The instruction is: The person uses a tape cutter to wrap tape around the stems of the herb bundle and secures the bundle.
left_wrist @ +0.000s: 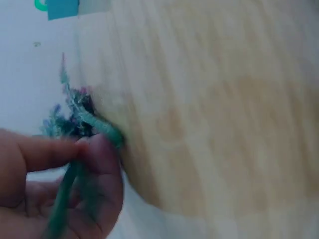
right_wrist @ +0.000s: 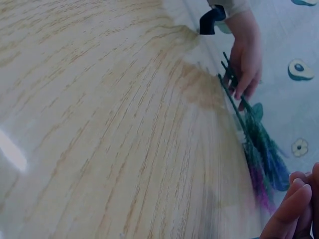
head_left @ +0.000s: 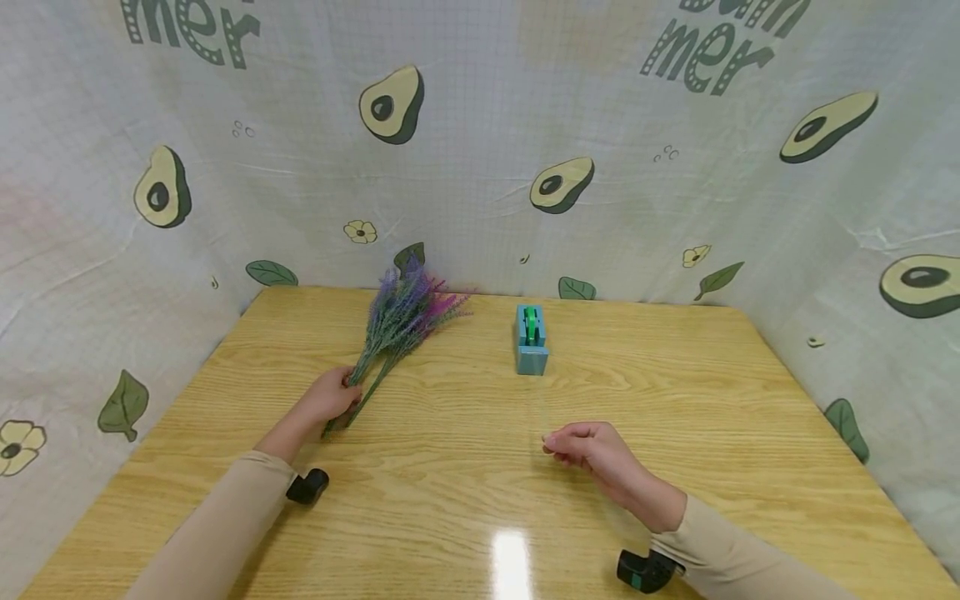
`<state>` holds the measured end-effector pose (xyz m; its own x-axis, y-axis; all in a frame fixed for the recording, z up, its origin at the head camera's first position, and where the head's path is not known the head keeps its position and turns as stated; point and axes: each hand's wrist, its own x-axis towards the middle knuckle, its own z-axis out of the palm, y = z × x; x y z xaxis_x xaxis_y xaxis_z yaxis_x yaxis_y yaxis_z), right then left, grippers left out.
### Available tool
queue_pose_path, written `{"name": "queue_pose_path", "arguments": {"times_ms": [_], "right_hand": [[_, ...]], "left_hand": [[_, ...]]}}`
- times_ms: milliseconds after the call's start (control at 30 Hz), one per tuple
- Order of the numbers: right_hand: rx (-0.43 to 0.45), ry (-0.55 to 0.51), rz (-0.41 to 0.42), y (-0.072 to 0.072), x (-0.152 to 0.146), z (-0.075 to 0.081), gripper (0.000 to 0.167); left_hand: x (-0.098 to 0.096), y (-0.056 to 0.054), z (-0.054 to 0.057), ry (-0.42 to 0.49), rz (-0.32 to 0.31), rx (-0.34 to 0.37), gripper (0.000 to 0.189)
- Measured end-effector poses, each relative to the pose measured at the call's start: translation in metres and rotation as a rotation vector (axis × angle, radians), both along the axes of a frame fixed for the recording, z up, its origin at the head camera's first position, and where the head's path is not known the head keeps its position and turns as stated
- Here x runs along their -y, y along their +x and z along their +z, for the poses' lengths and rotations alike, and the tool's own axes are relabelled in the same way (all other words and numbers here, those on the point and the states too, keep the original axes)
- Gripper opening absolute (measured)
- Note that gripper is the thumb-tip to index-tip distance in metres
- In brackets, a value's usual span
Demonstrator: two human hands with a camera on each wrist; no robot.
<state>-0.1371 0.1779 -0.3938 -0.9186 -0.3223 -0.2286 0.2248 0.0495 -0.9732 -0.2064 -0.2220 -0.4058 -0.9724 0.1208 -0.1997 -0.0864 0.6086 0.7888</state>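
Observation:
At the left of the table my left hand (head_left: 332, 395) grips a bunch of lavender stems by their lower ends. The lavender (head_left: 401, 317), purple and magenta at the tips, points toward the back edge. One green stem (left_wrist: 62, 199) crosses the palm in the left wrist view. My right hand (head_left: 600, 454) is right of the middle, thumb and fingertips pinched together. From them a faint clear strip of tape (head_left: 542, 408) runs back toward the blue tape dispenser (head_left: 532, 361), which holds a green roll. In the right wrist view only the right fingertips (right_wrist: 294, 209) show, at the lower corner.
The wooden table (head_left: 435, 475) ends at a hanging cloth (head_left: 480, 108) printed with avocados and leaves, which also stands along both sides. Black wrist cameras (head_left: 307, 487) are strapped below the sleeves. A bright glare (head_left: 511, 562) lies at the front of the tabletop.

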Motion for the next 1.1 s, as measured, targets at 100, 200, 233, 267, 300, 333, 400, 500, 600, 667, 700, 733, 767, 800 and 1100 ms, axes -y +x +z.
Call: {"name": "queue_pose_path", "arguments": {"times_ms": [100,200,233,267,300,333,400,500,600,667,700,733,767,800,1100], "right_hand": [[-0.003,0.005,0.001,0.000,0.000,0.001,0.017],[-0.001,0.009,0.002,0.001,0.000,0.001,0.016],[-0.001,0.009,0.003,0.001,0.000,0.001,0.016],[0.000,0.007,0.003,0.001,0.000,0.001,0.015],[0.001,0.008,0.002,0.001,0.000,0.001,0.014],[0.000,0.005,0.002,0.001,0.000,0.002,0.014],[-0.001,0.001,0.005,0.001,0.000,0.002,0.015],[-0.003,-0.005,0.007,0.000,0.000,0.003,0.016],[-0.002,-0.013,0.007,0.001,0.000,0.003,0.015],[0.000,-0.017,0.006,0.001,0.000,0.002,0.014],[-0.001,-0.020,0.006,0.001,0.000,0.002,0.013],[0.002,-0.020,0.005,0.001,0.000,0.001,0.012],[0.003,-0.021,0.005,0.001,0.000,0.001,0.011],[0.004,-0.022,0.004,0.000,0.000,0.000,0.011],[0.008,-0.017,0.001,0.000,-0.001,0.001,0.011]], "left_hand": [[0.002,-0.001,0.002,0.064,0.063,-0.032,0.050],[0.003,-0.002,0.004,0.077,0.098,-0.080,0.048],[0.003,-0.002,0.005,0.079,0.100,-0.095,0.048],[0.002,-0.003,0.005,0.083,0.102,-0.111,0.049],[0.002,-0.004,0.006,0.094,0.102,-0.127,0.049],[0.001,-0.005,0.006,0.105,0.098,-0.141,0.050],[-0.001,-0.008,0.007,0.127,0.096,-0.174,0.050],[-0.004,-0.012,0.007,0.153,0.091,-0.171,0.051],[-0.005,-0.016,0.004,0.083,0.044,-0.110,0.051],[-0.004,-0.018,0.001,0.019,-0.005,-0.070,0.050],[-0.004,-0.018,0.000,-0.002,-0.028,-0.048,0.051],[-0.004,-0.018,-0.001,-0.021,-0.046,-0.036,0.051],[-0.003,-0.018,-0.002,-0.037,-0.055,-0.026,0.052],[-0.003,-0.018,-0.001,-0.058,-0.065,-0.019,0.053],[-0.004,-0.018,0.003,-0.213,-0.133,0.011,0.038]]}}
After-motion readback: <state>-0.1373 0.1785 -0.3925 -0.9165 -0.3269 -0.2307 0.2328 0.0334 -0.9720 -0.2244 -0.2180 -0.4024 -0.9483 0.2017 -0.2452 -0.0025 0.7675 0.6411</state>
